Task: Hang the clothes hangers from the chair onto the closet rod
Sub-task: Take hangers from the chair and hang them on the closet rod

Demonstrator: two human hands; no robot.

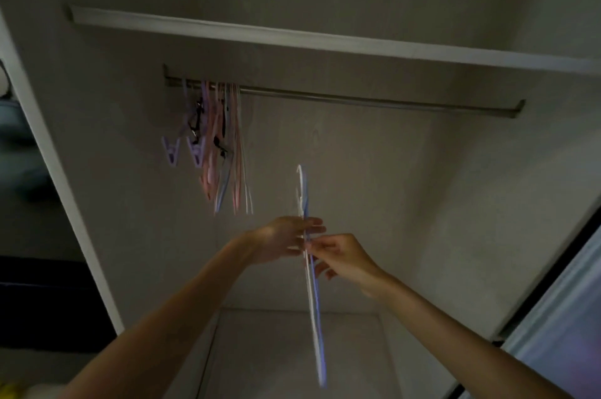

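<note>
Both hands met in front of the open closet, below the metal closet rod (341, 98). Between them stood a thin bundle of white and blue plastic hangers (311, 284), seen edge-on and nearly upright, hooks at the top and well short of the rod. The left hand (279, 237) lay against the bundle's left side with its fingers fairly straight across the wires; whether its thumb closed behind could not be told through the blur. The right hand (338, 257) had its grip clenched on the bundle, fingertips pinching the strands just below the necks.

At the rod's left end a cluster of pink, purple and white plastic hangers (221, 144) already hung, some with clips, beneath a pale closet shelf (325, 40).

The held hangers looked light and stiff but springy, slick plastic likely to tangle or slide apart in a loose bundle. The best hold was probably at the necks just under the hooks, keeping them stacked so all hooks face one way; gripping lower would let the tops fan out.
</note>
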